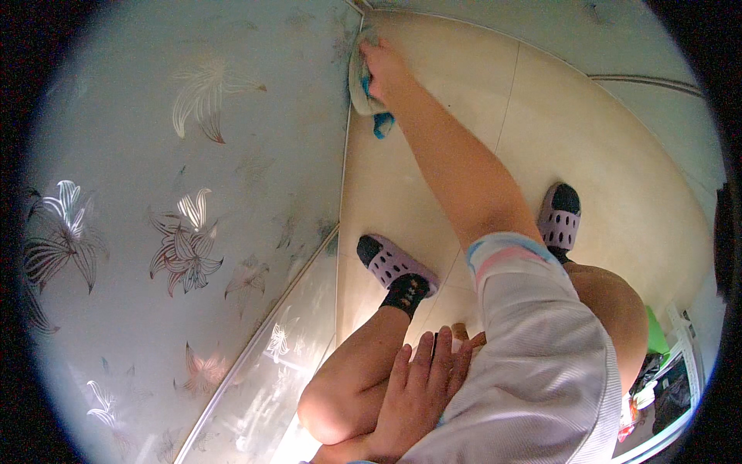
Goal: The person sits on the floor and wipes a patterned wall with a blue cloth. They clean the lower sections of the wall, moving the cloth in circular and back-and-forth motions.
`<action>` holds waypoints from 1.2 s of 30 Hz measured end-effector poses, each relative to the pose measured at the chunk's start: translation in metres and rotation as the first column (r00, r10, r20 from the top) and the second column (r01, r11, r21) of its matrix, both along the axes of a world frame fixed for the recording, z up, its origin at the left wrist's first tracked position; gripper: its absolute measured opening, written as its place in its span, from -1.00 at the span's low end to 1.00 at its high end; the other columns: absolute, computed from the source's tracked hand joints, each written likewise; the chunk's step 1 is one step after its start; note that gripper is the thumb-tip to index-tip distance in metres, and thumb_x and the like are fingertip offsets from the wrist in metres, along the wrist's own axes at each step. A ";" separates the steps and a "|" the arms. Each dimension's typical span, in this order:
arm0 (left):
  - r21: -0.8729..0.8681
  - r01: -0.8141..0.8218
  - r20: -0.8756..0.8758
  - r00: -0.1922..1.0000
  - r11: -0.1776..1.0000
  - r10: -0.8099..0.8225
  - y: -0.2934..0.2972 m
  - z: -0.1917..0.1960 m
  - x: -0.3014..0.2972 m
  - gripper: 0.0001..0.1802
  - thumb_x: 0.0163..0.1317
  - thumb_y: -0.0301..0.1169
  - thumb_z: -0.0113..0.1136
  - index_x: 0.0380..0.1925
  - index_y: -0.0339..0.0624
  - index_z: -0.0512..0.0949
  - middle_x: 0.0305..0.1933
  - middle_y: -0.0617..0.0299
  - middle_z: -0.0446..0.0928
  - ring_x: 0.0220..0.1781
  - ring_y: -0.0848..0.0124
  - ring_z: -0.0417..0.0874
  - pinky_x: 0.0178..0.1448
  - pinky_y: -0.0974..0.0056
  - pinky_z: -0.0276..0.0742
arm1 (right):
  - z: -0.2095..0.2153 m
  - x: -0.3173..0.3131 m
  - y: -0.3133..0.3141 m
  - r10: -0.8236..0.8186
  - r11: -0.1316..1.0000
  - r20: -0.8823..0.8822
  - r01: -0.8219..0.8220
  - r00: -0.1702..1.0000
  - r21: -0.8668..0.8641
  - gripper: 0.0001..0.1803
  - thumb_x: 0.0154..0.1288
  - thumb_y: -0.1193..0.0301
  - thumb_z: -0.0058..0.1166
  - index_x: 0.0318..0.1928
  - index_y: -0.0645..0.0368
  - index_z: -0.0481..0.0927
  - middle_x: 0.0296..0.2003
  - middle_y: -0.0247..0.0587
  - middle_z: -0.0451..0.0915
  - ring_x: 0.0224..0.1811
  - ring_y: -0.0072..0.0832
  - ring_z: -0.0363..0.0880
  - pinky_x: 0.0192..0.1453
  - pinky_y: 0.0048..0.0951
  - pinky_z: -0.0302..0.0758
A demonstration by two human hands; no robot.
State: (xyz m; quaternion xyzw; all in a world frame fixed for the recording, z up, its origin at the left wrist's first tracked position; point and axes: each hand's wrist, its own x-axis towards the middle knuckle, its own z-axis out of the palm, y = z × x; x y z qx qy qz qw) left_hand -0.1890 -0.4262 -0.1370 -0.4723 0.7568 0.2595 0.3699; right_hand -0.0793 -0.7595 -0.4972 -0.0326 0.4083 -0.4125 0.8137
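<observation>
— Pale cloth [360, 83], is that what you've got up there?

— Yes. My right hand [384, 71] is closed over it, fingers curled onto the fabric, pressing it flat where the patterned glass panel [193, 155] meets the cream tiled floor [603, 178]. A blue corner of the cloth hangs out just below my wrist.

— And your arm?

— Stretched out straight from the short striped sleeve [502, 259] to that far corner. It crosses over the floor tiles.

— What about the other hand?

— My left hand [417, 390] lies flat on my left knee [340, 398], fingers spread a little and holding nothing.

— Where are your feet?

— Both on the tiles, well short of the cloth. I'm in lilac perforated clogs over black socks: the left clog [394, 267] sits near the glass panel's lower rail, the right clog [559, 216] just beside my outstretched arm.

— Anything else nearby?

— Some clutter [661, 371] at the lower right edge, green among it; too small to tell what it is.
</observation>
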 end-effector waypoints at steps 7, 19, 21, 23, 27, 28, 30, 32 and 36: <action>0.007 -0.003 -0.026 1.000 1.000 0.003 -0.009 0.006 -0.002 -0.32 0.30 -0.19 -0.07 0.46 0.17 0.23 0.54 0.18 0.22 0.47 0.22 0.35 0.51 -0.02 0.24 | 0.026 0.001 0.013 0.035 0.999 -0.102 -0.035 0.994 0.007 -0.63 0.51 0.34 0.03 0.23 0.20 0.45 0.02 -0.07 0.65 -0.01 -0.20 0.64 0.11 -0.17 0.58; 0.008 -0.081 -0.080 0.993 0.997 0.081 -0.009 0.004 -0.003 -0.34 0.30 -0.23 -0.07 0.45 0.18 0.25 0.53 0.16 0.26 0.46 0.18 0.38 0.51 -0.08 0.25 | -0.004 0.003 -0.012 -0.265 0.753 -0.796 -0.398 0.544 -0.523 -0.55 0.35 0.35 0.10 0.17 0.35 0.55 0.12 0.25 0.56 0.15 0.07 0.56 0.22 -0.21 0.47; 0.037 -0.106 -0.112 0.988 0.994 0.109 -0.013 0.004 -0.003 -0.33 0.29 -0.24 -0.07 0.46 0.20 0.24 0.52 0.16 0.27 0.45 0.18 0.39 0.50 -0.07 0.27 | -0.005 -0.005 -0.018 -0.303 0.726 -0.773 -0.391 0.557 -0.565 -0.56 0.33 0.36 0.11 0.15 0.35 0.57 0.12 0.28 0.55 0.17 0.09 0.53 0.27 -0.23 0.44; 0.014 -0.140 -0.116 0.983 0.990 0.141 -0.008 0.002 -0.007 -0.33 0.29 -0.25 -0.07 0.46 0.21 0.23 0.52 0.17 0.27 0.45 0.19 0.39 0.50 -0.05 0.27 | 0.009 -0.007 -0.014 -0.276 0.665 -0.815 -0.511 0.509 -0.545 -0.56 0.33 0.37 0.11 0.16 0.36 0.57 0.17 0.23 0.54 0.25 0.02 0.49 0.32 -0.26 0.40; -0.016 0.001 -0.092 0.996 1.000 -0.003 -0.013 0.001 -0.008 -0.33 0.31 -0.25 -0.07 0.47 0.23 0.22 0.51 0.19 0.28 0.44 0.20 0.40 0.49 -0.03 0.29 | -0.009 -0.005 -0.021 -0.216 0.810 -0.602 -0.203 0.769 -0.550 -0.52 0.33 0.39 0.13 0.21 0.36 0.55 0.29 0.06 0.49 0.38 -0.14 0.40 0.42 -0.34 0.30; -0.024 -0.010 -0.092 0.996 1.000 0.007 -0.011 0.000 -0.009 -0.33 0.32 -0.24 -0.08 0.47 0.23 0.22 0.51 0.19 0.28 0.44 0.21 0.40 0.49 -0.03 0.29 | -0.008 -0.003 -0.019 -0.231 0.770 -0.584 -0.221 0.778 -0.598 -0.51 0.33 0.40 0.13 0.22 0.36 0.54 0.32 0.03 0.47 0.40 -0.17 0.38 0.44 -0.35 0.28; -0.045 -0.032 -0.093 0.995 0.998 0.028 -0.007 -0.002 -0.011 -0.34 0.33 -0.24 -0.08 0.47 0.23 0.21 0.50 0.20 0.28 0.43 0.21 0.40 0.49 -0.03 0.29 | 0.011 -0.007 -0.014 -0.246 0.726 -0.540 -0.216 0.805 -0.653 -0.50 0.33 0.41 0.14 0.25 0.36 0.53 0.35 -0.03 0.45 0.42 -0.21 0.36 0.46 -0.37 0.25; -0.020 -0.031 -0.069 0.997 0.999 0.030 -0.014 0.002 -0.013 -0.34 0.33 -0.23 -0.07 0.47 0.23 0.21 0.50 0.21 0.28 0.43 0.22 0.40 0.49 -0.02 0.30 | 0.054 -0.007 -0.009 -0.230 0.769 -0.478 -0.143 0.848 -0.623 -0.49 0.33 0.42 0.15 0.26 0.35 0.52 0.34 -0.04 0.45 0.42 -0.21 0.36 0.48 -0.39 0.23; -0.072 0.036 -0.029 0.999 0.997 -0.038 -0.011 0.000 -0.015 -0.34 0.33 -0.20 -0.07 0.47 0.23 0.22 0.50 0.22 0.28 0.44 0.23 0.39 0.48 -0.02 0.31 | 0.091 0.003 -0.004 -0.286 0.714 -0.263 0.022 0.922 -0.700 -0.51 0.33 0.45 0.13 0.25 0.32 0.52 0.24 0.00 0.55 0.33 -0.21 0.47 0.42 -0.41 0.31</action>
